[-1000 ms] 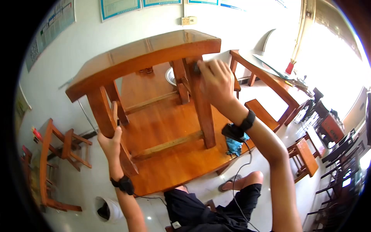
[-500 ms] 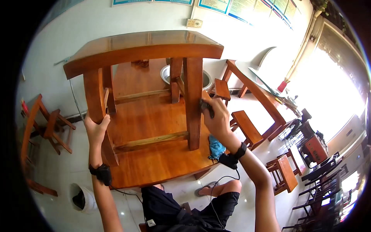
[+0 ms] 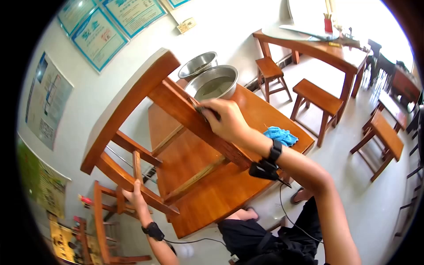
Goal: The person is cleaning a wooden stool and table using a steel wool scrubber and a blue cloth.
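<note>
A brown wooden stool [image 3: 129, 110] stands on a wooden table [image 3: 207, 201], its legs and pale lower rails facing me. My left hand [image 3: 136, 196] is closed around the left front leg, low down. Against the outer side of the right front leg [image 3: 187, 115], my right hand [image 3: 225, 118] pinches a small dark wad, mostly hidden by the fingers. To the right of that leg, a crumpled blue cloth [image 3: 281, 136] lies near the table edge. Black bands with a small device and cable sit on both wrists.
Two metal basins, one holding cloudy water [image 3: 221, 72] and another behind it [image 3: 197, 62], stand at the table's far end. Small wooden stools [image 3: 319, 98] and a larger table [image 3: 309, 47] are on the right. A wooden chair [image 3: 100, 221] stands at the lower left.
The view has tilted, so stool and table appear turned and the basins show more. My right hand with the wad is now higher along the right leg; my left hand keeps its grip.
</note>
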A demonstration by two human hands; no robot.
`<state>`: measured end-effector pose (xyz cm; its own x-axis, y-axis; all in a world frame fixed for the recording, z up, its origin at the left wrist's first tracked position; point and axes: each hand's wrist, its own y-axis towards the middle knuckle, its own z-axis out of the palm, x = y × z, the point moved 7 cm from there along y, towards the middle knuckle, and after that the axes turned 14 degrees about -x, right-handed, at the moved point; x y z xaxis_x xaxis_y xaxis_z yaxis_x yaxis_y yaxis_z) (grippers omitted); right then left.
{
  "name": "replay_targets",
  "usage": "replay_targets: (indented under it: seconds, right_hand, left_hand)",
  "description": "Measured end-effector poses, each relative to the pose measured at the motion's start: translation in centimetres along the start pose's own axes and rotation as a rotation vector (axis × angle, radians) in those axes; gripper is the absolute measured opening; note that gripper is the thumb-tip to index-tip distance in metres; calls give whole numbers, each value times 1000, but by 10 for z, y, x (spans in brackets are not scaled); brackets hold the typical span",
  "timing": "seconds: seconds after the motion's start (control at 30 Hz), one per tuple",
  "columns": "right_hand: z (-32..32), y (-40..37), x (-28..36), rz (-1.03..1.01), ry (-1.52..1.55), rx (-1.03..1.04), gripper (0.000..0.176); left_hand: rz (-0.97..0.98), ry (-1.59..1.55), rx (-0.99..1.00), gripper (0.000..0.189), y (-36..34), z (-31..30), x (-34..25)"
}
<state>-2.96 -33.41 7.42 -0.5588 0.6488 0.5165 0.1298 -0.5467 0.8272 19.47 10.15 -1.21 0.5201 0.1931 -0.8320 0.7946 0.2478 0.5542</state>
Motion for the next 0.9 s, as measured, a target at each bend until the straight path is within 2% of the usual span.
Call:
replay_targets:
  seconds: [0.03,0.1,0.13,0.17,0.2,0.23,0.3,0.33,0.37,0.43,0.47,0.5,0.53,0.6,0.67,0.73,0.77,0.83,0.87,0.9]
  right_hand:
    - [-5,-19,-10,30,-45,46,19]
    - [-21,-51,-27,86,-14,57,23]
    - [-29,-61,-27,110,57,46,24]
    - [-37,-74,-32,210,86,132,33]
    - [-44,-80,-32,178,71,161,39]
    - [-49,-88,-33,148,56,193,45]
    - [-58,-106,-42,152,39,265,53]
    - [-63,-111,-48,168,19,323,55]
    - [-67,-114,-49,169,20,324,55]
    - [-73,-124,-59,284,14,443,56]
    - [-74,-125,-59,251,5,433,58]
    - [-75,-127,-61,255,10,433,58]
    - [-78,-127,-64,274,24,421,56]
    - [-77,-124,-65,294,38,407,54]
    - [-68,-109,-63,261,54,416,43]
    - [-47,-71,-52,225,176,157,35]
    - [-42,-69,-55,172,188,151,35]
    - [-23,-42,-34,104,180,108,37]
    - [-27,-37,-36,104,181,108,37]
    - [-25,-47,-40,132,147,151,39]
  left_hand:
    - [-55,4,24,75,1,-1,1]
    - [-17,-24,41,74,9,-6,10]
    - [38,4,54,68,7,-4,-3]
    - [95,29,65,62,1,1,-17]
    - [230,67,-85,77,-3,-2,-26]
    - [251,67,-78,77,-9,-3,-34]
    - [786,611,-302,87,-34,-5,-87]
    - [911,635,-317,89,-53,4,-114]
    - [910,636,-317,89,-55,9,-129]
    - [1218,664,-287,84,-71,37,-168]
    - [1247,689,-287,78,-74,40,-173]
    - [1402,588,-164,75,-85,77,-222]
    - [1423,503,-111,72,-88,96,-242]
    - [1506,551,-26,73,-91,133,-281]
    - [1549,481,-3,68,-88,151,-295]
    - [1313,362,208,56,-74,201,-321]
    - [1314,362,208,56,-71,219,-332]
    - [1084,325,249,47,-58,250,-334]
    - [1085,325,249,47,-59,261,-342]
    - [1056,457,171,47,-56,263,-340]
